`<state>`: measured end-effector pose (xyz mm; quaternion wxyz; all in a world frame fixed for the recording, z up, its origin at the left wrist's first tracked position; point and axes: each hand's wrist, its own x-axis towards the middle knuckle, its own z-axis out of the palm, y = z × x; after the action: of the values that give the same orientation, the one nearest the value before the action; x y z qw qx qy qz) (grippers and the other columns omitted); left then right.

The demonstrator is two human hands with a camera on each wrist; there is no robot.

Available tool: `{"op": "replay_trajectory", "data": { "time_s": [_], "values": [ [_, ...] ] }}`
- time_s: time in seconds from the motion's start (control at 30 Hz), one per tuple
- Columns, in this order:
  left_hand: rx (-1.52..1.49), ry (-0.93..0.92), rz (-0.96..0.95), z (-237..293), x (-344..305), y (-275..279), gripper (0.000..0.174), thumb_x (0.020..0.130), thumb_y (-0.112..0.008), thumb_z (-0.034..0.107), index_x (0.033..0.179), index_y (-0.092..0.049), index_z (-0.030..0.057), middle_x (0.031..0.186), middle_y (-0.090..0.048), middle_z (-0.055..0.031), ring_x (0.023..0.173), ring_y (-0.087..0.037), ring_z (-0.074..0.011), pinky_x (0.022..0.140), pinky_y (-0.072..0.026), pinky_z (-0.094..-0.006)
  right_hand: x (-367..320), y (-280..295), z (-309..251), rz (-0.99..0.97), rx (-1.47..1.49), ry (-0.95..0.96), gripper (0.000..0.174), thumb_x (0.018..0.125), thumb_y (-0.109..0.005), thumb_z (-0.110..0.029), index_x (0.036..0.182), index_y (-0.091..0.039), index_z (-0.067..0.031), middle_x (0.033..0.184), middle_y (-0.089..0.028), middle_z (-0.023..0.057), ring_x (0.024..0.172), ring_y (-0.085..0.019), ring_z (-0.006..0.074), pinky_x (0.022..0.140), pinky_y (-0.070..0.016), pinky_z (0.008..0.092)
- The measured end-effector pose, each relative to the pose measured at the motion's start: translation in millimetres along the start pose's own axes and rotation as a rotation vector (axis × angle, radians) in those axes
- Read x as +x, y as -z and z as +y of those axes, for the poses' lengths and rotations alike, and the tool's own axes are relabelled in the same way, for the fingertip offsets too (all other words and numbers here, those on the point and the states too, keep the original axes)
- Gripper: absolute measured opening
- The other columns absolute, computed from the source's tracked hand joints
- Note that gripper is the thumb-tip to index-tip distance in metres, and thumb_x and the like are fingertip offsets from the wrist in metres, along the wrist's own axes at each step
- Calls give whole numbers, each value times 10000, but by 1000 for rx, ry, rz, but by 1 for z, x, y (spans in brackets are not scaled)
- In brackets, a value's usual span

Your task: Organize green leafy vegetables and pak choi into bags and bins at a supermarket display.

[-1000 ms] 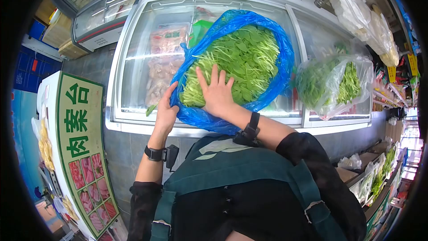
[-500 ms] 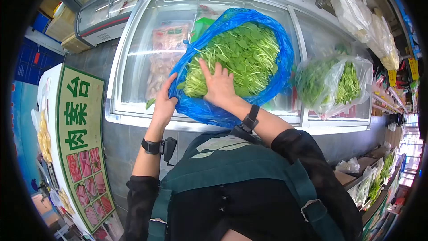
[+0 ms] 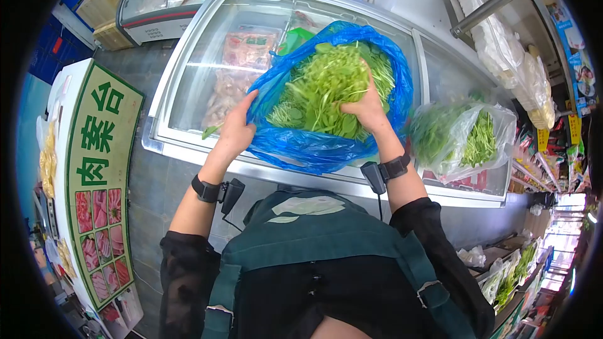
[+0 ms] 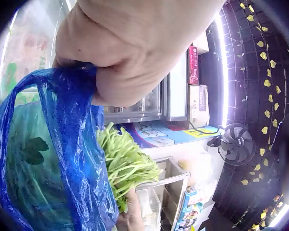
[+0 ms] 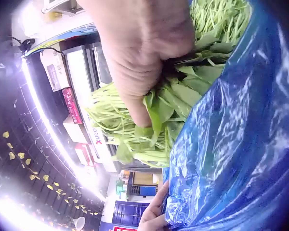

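Observation:
A blue plastic bag (image 3: 301, 154) lies with its mouth spread on the freezer top, full of leafy greens (image 3: 384, 66) with pale stems. My left hand (image 3: 237, 129) holds the bag's left rim; in the left wrist view, the film of the bag (image 4: 77, 115) bunches up under that hand (image 4: 135, 43). A loose bunch of greens (image 3: 326, 81) is gripped by my right hand (image 3: 369, 108), raised above the others at the bag's mouth. The right wrist view shows the thumb (image 5: 137, 110) pressed over the stems, with the other fingers mostly hidden.
Under the bag is a glass-topped chest freezer (image 3: 188, 97) with packaged meat (image 3: 249, 47) inside. A clear bag of greens (image 3: 433, 135) sits to the right. A counter sign (image 3: 103, 132) stands at left, and a metal rail (image 3: 493, 6) juts in at upper right.
My right hand has moved right and now lifts a bunch of greens it earlier rested on with spread fingers. The left hand stays at the bag's left rim. The head view has turned slightly.

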<state>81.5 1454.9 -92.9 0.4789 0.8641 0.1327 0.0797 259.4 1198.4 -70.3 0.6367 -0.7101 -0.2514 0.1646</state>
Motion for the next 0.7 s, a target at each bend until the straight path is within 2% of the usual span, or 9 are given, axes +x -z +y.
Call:
{"op": "replay_trajectory", "data": {
  "time_s": [0.1,0.2,0.3,0.37,0.4,0.5,0.57,0.63,0.7],
  "values": [
    [221,-33,-35,4,-2,1,724,685,-507,-102,1388,-422,46,1388,-441,-247,1233,-455,-423,1059,-350,-411,4,10,8,74,219,34,1036,586,-704,91,1477,-217,-112,1243,-530,86,1116,-542,196,946,-464,327],
    [640,17,-4,24,-9,-2,734,696,-581,-34,1403,-412,70,1414,-387,-267,1273,-405,-437,1074,-323,-424,3,23,0,115,285,2,779,640,-680,101,1344,-387,-57,1158,-582,78,996,-601,194,834,-517,319],
    [531,-276,69,61,-5,-3,799,731,-682,90,1445,-328,32,1472,-293,-283,1368,-285,-426,1110,-277,-428,8,33,1,199,309,13,574,680,-658,113,1213,-493,-21,1080,-620,71,933,-623,200,792,-527,331],
    [-213,-261,-196,88,6,-13,937,745,-762,229,1465,-226,-37,1501,-223,-296,1414,-217,-392,1140,-230,-406,15,36,3,208,357,17,488,713,-666,49,1175,-523,-15,1066,-618,74,891,-634,192,746,-550,333],
    [-294,-179,-262,93,18,-23,1096,738,-801,303,1473,-83,-79,1533,-167,-270,1435,-175,-349,1155,-185,-391,14,29,-8,256,299,25,458,735,-646,41,1173,-532,-31,1070,-620,70,912,-625,188,765,-546,341],
    [-609,-94,-237,95,61,-62,1123,737,-802,195,1486,1,-38,1509,-242,-245,1392,-284,-330,1131,-253,-388,18,20,-24,270,-57,16,504,770,-663,-39,1249,-506,-23,1121,-605,93,983,-592,232,869,-504,370],
    [-960,-99,-295,132,63,-68,1023,738,-743,-21,1498,-71,106,1379,-399,-138,1258,-437,-263,1041,-392,-378,19,4,-44,318,111,112,842,688,-762,-54,1397,-310,-19,1271,-518,141,1149,-513,243,999,-423,365],
    [-913,-65,-236,148,67,-77,899,789,-733,25,1472,-155,112,1358,-427,-116,1240,-451,-243,1010,-409,-371,29,-1,-48,272,327,109,1061,589,-785,41,1462,-194,-81,1310,-490,127,1231,-470,248,1045,-395,357],
    [-904,-64,-155,163,67,-85,784,856,-692,76,1459,-192,98,1368,-427,-111,1244,-450,-227,1004,-407,-362,24,1,-62,305,273,57,1007,625,-730,57,1469,-199,-86,1319,-483,134,1237,-470,250,1062,-372,344]
  ]
}}
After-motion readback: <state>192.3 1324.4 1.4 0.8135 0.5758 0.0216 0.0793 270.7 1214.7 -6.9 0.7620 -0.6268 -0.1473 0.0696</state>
